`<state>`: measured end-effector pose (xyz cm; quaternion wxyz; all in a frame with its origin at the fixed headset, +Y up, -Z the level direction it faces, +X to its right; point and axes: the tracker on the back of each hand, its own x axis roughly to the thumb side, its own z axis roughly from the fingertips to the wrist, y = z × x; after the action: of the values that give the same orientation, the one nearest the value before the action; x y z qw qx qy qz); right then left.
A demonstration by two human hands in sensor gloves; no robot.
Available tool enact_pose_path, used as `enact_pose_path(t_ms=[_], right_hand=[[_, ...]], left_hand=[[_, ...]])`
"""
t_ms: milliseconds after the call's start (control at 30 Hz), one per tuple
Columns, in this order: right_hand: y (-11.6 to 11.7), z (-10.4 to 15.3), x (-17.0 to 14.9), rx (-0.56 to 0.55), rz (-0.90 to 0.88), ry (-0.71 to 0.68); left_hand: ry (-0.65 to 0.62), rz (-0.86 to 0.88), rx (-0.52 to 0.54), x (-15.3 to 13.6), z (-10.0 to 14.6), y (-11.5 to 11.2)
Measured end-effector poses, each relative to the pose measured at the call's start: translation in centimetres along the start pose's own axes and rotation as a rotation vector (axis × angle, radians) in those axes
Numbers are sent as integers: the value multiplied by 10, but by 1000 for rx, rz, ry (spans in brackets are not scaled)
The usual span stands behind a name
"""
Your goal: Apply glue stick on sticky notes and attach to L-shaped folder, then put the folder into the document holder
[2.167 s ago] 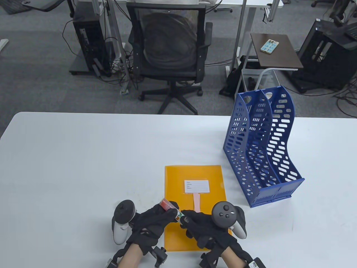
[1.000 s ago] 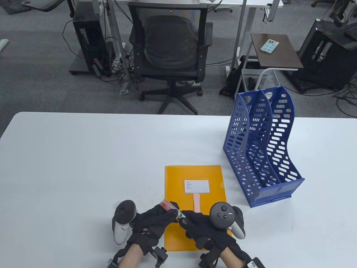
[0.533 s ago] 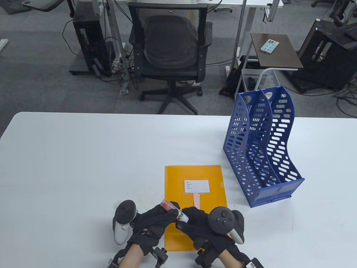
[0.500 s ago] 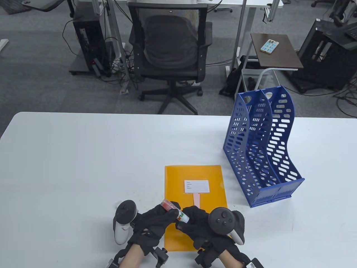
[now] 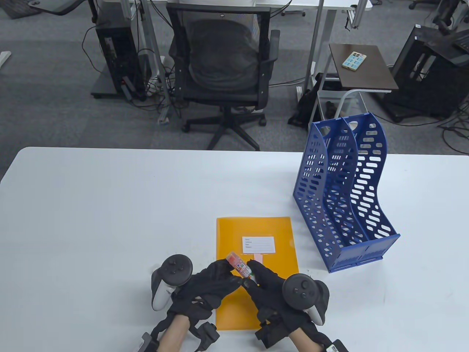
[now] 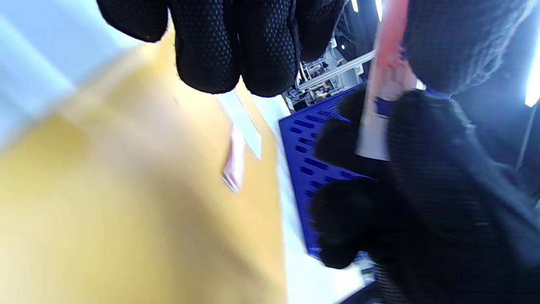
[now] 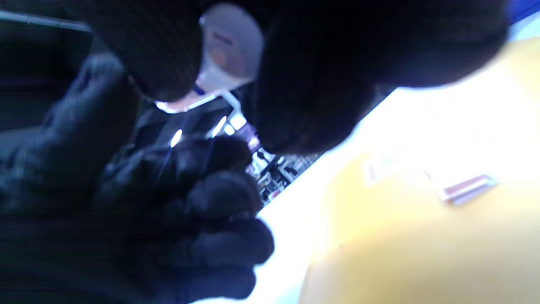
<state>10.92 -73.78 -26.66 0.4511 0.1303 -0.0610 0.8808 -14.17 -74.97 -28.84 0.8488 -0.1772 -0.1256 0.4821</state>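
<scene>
**Glue stick carried toward the pink note**

Both hands have moved far and right since half a second ago. The glue stick point(image 5: 240, 266) now hangs over the orange folder point(image 5: 256, 229), close to the pink sticky note point(image 5: 258, 257) below the white label point(image 5: 259, 244). Left hand point(image 5: 212, 284) pinches the red end; right hand point(image 5: 269, 289) grips the base. Judgement: gluing is about to start. Blue document holder point(image 5: 342, 198) stands right, empty.

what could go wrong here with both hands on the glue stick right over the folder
1. The glue stick is gripped by the left hand and right hand above the orange folder; if uncapped, glue may smear it.
2. The pink sticky note lies loose and unheld, so it could shift.
</scene>
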Motion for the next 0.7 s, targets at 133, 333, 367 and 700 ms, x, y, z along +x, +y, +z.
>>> enact_pose_path(t_ms=[133,333,367,700], right_hand=[[-4,-2,-7,-6,-18,34],[-1,-3,-10,11,30,27],[0,-3,-9,15,31,25],[8,-4,-8,81,79,2]], left_hand=[[29,-158,72,5,5,34],[154,-248,260,-9,18,92],[180,-275,270,-13,20,99],[548,-680,216,-58,13,105]])
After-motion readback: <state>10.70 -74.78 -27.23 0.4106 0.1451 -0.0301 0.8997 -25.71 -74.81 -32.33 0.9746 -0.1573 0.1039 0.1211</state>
